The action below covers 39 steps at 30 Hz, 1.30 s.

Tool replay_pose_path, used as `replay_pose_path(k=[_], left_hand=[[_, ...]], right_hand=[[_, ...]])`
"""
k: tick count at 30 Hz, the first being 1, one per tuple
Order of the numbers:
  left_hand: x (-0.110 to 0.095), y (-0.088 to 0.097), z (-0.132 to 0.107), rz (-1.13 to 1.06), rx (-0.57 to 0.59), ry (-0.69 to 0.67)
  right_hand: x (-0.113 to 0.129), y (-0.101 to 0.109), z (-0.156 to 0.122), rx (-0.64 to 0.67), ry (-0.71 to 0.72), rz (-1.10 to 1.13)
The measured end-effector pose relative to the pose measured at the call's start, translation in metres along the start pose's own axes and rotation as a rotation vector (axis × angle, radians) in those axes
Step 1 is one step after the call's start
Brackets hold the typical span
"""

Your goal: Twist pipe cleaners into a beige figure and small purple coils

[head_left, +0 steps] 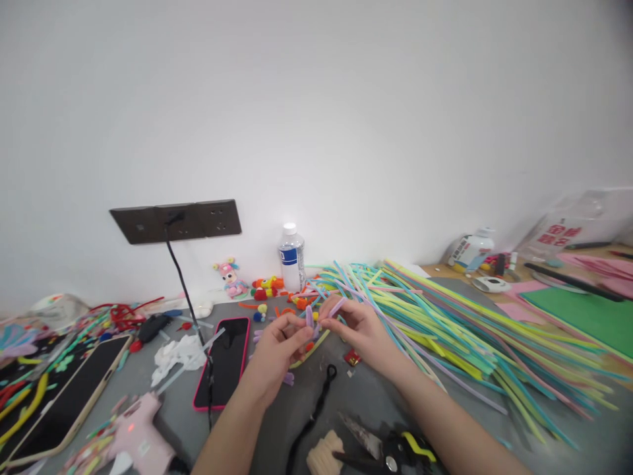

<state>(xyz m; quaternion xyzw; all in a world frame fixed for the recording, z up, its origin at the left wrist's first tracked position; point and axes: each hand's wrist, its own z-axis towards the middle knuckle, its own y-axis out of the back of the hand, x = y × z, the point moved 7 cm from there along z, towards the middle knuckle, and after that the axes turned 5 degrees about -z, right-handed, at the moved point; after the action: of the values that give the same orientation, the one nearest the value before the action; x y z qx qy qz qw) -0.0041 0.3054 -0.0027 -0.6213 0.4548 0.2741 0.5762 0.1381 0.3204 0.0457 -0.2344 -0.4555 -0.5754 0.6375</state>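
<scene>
Both hands meet over the middle of the grey table mat. My left hand (284,343) pinches a bent purple pipe cleaner (309,316) between thumb and fingertips. Close beside it, my right hand (359,330) grips another part of the purple pipe cleaner, whose end sticks up past the fingers. Whether these parts are one piece I cannot tell. More purple bits and a yellow-green strand lie below and behind the left hand. A big spread of coloured pipe cleaners (445,323) lies right behind my right hand.
Pliers (386,455), a beige bundle (325,454) and a black cord (316,412) lie in front. Left are a pink-edged phone (225,363), crumpled tissue (180,356) and a larger phone (69,396). A water bottle (291,257) stands by the wall; a cable hangs from the socket (175,221).
</scene>
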Motion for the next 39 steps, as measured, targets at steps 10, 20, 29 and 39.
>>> replay_pose_path(k=[10,20,29,39], left_hand=[[0.004,-0.005,0.000,0.152,0.095,0.016],[-0.008,-0.007,-0.003,0.215,-0.091,-0.183],[-0.016,-0.011,-0.006,0.060,-0.143,-0.249],[-0.014,-0.009,-0.007,-0.066,-0.133,-0.253]], right_hand=[[-0.011,-0.002,0.004,0.013,-0.149,0.142],[-0.018,0.007,0.002,-0.125,-0.287,0.153],[-0.027,0.003,-0.001,-0.191,-0.311,0.293],[-0.024,-0.004,-0.003,-0.176,-0.400,0.493]])
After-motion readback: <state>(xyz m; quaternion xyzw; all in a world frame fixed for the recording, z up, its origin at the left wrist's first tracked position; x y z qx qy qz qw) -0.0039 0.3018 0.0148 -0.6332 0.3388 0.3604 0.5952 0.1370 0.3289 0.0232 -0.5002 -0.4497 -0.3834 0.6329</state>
